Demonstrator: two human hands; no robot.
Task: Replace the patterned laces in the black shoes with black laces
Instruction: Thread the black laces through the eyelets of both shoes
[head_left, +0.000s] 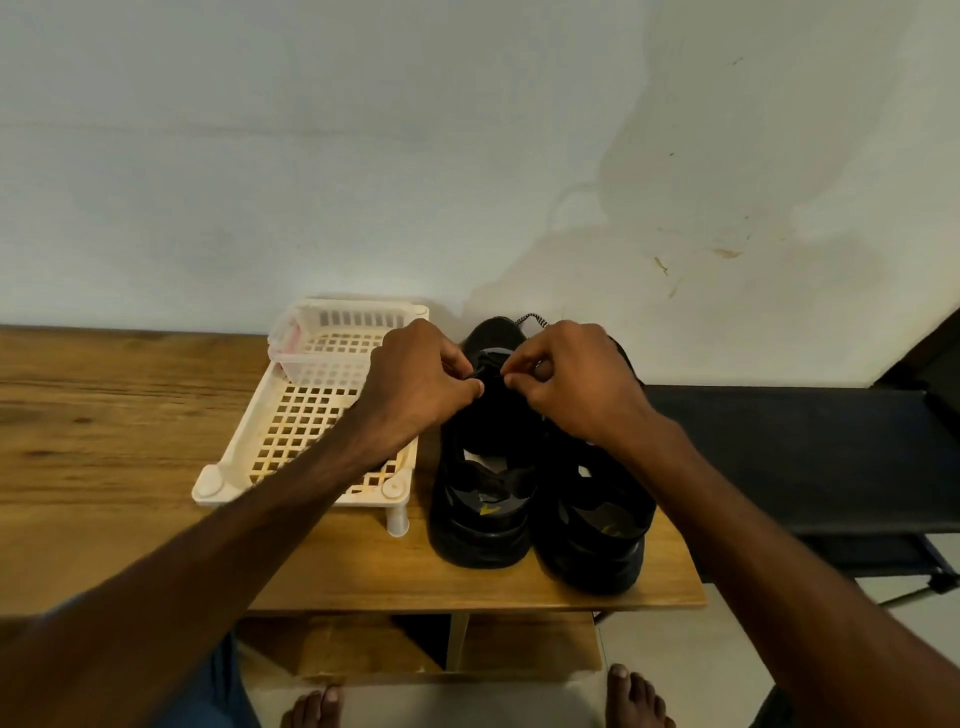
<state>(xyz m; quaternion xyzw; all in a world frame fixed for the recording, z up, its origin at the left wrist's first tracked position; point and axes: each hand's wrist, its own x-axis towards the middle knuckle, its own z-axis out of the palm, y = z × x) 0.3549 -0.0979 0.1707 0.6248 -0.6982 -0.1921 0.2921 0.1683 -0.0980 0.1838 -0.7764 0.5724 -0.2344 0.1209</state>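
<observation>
While both hands work over the left shoe (475, 499), the pair sits side by side on the wooden table (104, 415), heels toward the camera, toes toward the wall (363, 156). The right shoe (597, 525) touches the left one and sits close to the table's right edge.

Left hand (415, 384): fingers curled in, thumb and forefinger pinching a thin black lace (477, 372) just above the left shoe's tongue area. Right hand (571, 379): fingers also curled tight, fingertips pinched together at the other end of that short strand, the two hands nearly touching. Black on black, so which eyelet the lace goes through is not readable.

A patterned lace (535, 318), black-and-white speckled, loops out just behind the right hand near the toes; which shoe it belongs to is unclear.

A white plastic tray (311, 405) with a grid bottom stands just left of the left shoe, partly under the left forearm. A black bench (779, 457) is right of the table. Bare feet (639, 696) show on the floor below the table edge.
</observation>
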